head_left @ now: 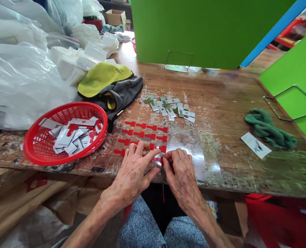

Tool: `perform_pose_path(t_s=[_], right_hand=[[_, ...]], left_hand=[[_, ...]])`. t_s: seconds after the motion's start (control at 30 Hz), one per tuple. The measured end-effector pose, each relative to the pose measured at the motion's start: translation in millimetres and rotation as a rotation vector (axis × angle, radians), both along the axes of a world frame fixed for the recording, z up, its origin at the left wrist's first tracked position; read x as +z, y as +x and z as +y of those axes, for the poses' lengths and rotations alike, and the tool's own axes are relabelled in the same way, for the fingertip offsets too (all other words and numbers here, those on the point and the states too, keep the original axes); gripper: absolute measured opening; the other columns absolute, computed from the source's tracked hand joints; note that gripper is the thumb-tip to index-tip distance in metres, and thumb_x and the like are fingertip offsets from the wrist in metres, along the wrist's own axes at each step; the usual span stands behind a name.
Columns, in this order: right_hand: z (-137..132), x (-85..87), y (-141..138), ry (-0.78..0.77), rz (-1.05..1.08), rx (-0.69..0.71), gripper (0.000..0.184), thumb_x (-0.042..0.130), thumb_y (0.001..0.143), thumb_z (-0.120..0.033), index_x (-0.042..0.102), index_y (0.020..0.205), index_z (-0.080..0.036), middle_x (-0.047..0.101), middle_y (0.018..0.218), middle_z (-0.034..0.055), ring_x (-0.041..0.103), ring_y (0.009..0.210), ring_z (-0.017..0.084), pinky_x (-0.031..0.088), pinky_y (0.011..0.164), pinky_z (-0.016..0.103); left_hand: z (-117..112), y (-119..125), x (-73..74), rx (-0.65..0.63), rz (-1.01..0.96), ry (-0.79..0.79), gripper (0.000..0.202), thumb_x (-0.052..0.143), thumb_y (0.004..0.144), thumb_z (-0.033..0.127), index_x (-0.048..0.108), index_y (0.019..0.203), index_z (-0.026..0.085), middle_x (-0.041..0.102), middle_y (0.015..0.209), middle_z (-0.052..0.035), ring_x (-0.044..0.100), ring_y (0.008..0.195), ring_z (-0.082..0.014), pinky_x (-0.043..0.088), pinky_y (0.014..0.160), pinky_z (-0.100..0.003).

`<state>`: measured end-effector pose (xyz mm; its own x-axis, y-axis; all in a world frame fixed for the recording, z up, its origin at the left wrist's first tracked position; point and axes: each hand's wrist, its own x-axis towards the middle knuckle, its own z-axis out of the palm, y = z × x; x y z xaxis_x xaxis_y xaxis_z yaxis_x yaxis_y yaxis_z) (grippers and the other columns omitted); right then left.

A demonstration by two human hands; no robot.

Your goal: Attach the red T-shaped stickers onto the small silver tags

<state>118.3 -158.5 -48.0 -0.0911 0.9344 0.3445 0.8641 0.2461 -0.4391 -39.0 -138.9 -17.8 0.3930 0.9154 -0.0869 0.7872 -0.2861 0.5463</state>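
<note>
Rows of red T-shaped tags (pixel 150 136) lie flat near the table's front edge. My left hand (pixel 134 168) rests palm down over the nearest rows, its fingers spread and covering several tags. Its index finger and thumb are apart beside a red tag (pixel 157 159). At that tag's right end, my right hand (pixel 178 167) has its thumb and fingers pinched together; whatever lies between them is hidden. A thin reddish strand (pixel 163 193) hangs below the table edge between my hands.
At left, a red basket (pixel 65 160) holds white and red tags. Behind are a yellow-grey cloth (pixel 105 79) and plastic bags (pixel 21 79). Green-and-white tags (pixel 170 107) lie scattered beyond the rows. Green panels (pixel 207 31) stand behind; a green cloth (pixel 268 127) and printed card (pixel 256 145) lie right.
</note>
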Motion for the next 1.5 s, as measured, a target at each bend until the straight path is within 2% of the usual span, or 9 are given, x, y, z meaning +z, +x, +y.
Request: perform_pose_path(t_s=[0.23, 0.47, 0.7, 0.83, 0.9, 1.0, 1.13, 1.3, 1.5], right_hand=[[-3.5, -1.8, -3.0, 0.126, -0.139, 0.072, 0.025, 0.034, 0.098, -0.005, 0.051, 0.088, -0.019, 0.057, 0.082, 0.0084, 0.049, 0.077, 0.024, 0.045, 0.073, 0.041], [-12.0, -2.6, 2.2, 0.119, 0.084, 0.212, 0.02, 0.038, 0.1, -0.005, 0.045, 0.093, -0.022, 0.055, 0.088, 0.0042, 0.052, 0.082, 0.02, 0.048, 0.075, 0.036], [-18.6, 13.5, 7.8, 0.057, 0.35, 0.206, 0.019, 0.043, 0.098, -0.004, 0.046, 0.094, -0.023, 0.053, 0.088, 0.0009, 0.055, 0.081, 0.014, 0.049, 0.072, 0.025], [-19.1, 26.3, 14.1, -0.025, 0.421, 0.142, 0.016, 0.045, 0.098, -0.009, 0.049, 0.091, -0.023, 0.053, 0.083, -0.0015, 0.055, 0.073, 0.011, 0.047, 0.066, 0.021], [-19.7, 31.1, 16.1, -0.081, 0.476, 0.129, 0.015, 0.045, 0.099, -0.012, 0.05, 0.091, -0.023, 0.053, 0.081, -0.0026, 0.054, 0.068, 0.01, 0.045, 0.061, 0.021], [-21.1, 34.7, 17.2, -0.159, 0.585, 0.113, 0.012, 0.046, 0.099, -0.017, 0.051, 0.091, -0.024, 0.054, 0.08, -0.0035, 0.054, 0.066, 0.01, 0.043, 0.058, 0.021], [-23.1, 33.2, 18.9, -0.272, 0.718, 0.07, 0.011, 0.049, 0.1, -0.026, 0.053, 0.09, -0.024, 0.055, 0.079, -0.0038, 0.054, 0.065, 0.01, 0.044, 0.059, 0.022], [-20.6, 33.6, 24.0, -0.325, 0.818, -0.025, 0.015, 0.052, 0.098, -0.033, 0.055, 0.087, -0.023, 0.056, 0.076, -0.0035, 0.053, 0.065, 0.011, 0.044, 0.059, 0.022], [-14.7, 40.7, 22.1, -0.375, 0.89, 0.021, 0.018, 0.057, 0.092, -0.037, 0.058, 0.082, -0.022, 0.057, 0.073, -0.0021, 0.053, 0.062, 0.012, 0.046, 0.055, 0.023]], left_hand=[[2.2, 1.0, -0.5, 0.0, 0.008, -0.01, 0.049, 0.067, 0.084, 0.015, 0.064, 0.133, 0.023, 0.054, 0.124, -0.0113, 0.047, 0.108, -0.0308, 0.046, 0.094, -0.051], [0.4, 2.9, -1.8, 0.002, -0.005, 0.009, 0.045, 0.067, 0.084, 0.014, 0.066, 0.127, 0.025, 0.054, 0.121, -0.0096, 0.048, 0.105, -0.0297, 0.047, 0.093, -0.053], [-0.3, 1.4, -7.7, -0.013, -0.038, 0.047, 0.045, 0.066, 0.085, 0.017, 0.064, 0.13, 0.025, 0.054, 0.123, -0.0099, 0.048, 0.107, -0.0301, 0.047, 0.093, -0.052], [-4.4, -2.9, 4.7, 0.014, -0.141, 0.094, 0.046, 0.066, 0.08, 0.015, 0.063, 0.125, 0.023, 0.052, 0.127, -0.0112, 0.047, 0.114, -0.032, 0.044, 0.096, -0.055], [-7.7, -3.1, 14.8, 0.072, -0.237, 0.102, 0.032, 0.064, 0.083, 0.019, 0.065, 0.115, 0.021, 0.057, 0.12, -0.0102, 0.049, 0.112, -0.0297, 0.044, 0.096, -0.053], [-9.8, -0.5, 23.5, 0.113, -0.368, 0.025, 0.016, 0.062, 0.089, 0.031, 0.066, 0.099, 0.02, 0.062, 0.103, -0.0066, 0.053, 0.102, -0.0248, 0.046, 0.093, -0.046], [-1.4, -0.4, 13.8, 0.089, -0.426, -0.048, 0.017, 0.055, 0.091, 0.028, 0.07, 0.091, 0.02, 0.062, 0.103, -0.0061, 0.056, 0.103, -0.0228, 0.045, 0.094, -0.042], [5.5, -3.8, 2.6, 0.294, -0.525, -0.059, 0.022, 0.052, 0.086, 0.026, 0.073, 0.087, 0.02, 0.063, 0.093, -0.0047, 0.058, 0.081, -0.0184, 0.046, 0.073, -0.033], [-7.4, 12.5, 7.4, 0.294, -0.845, -0.481, 0.026, 0.068, 0.083, 0.044, 0.066, 0.078, 0.019, 0.059, 0.071, 0.0013, 0.05, 0.063, -0.0122, 0.04, 0.058, -0.025]])
